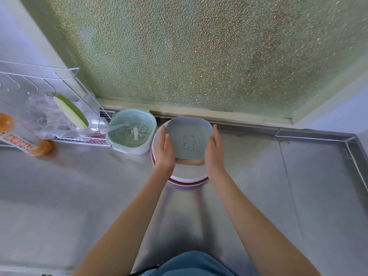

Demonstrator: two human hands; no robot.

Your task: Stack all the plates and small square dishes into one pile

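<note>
Your blue-clad lap [191, 263] fills the near edge as both bare forearms reach out over the steel counter [79, 196]. Your left hand [164, 150] and right hand [215, 150] flank a short stack of square dishes [189, 140], fingers straight and pressed together, palms flat against its two sides; whether the thumbs hook under the rim cannot be told. The top dish, pale green-grey, carries a bear drawing. The dishes sit on white and pink round plates [187, 179], at the far middle of the counter below the frosted window [199, 56]. Everything the job names appears gathered into one pile; no loose plate or dish shows elsewhere, so only squaring up seems left. Just left stands a green strainer bowl [131, 131], with a wire rack [49, 100] beyond.
</note>
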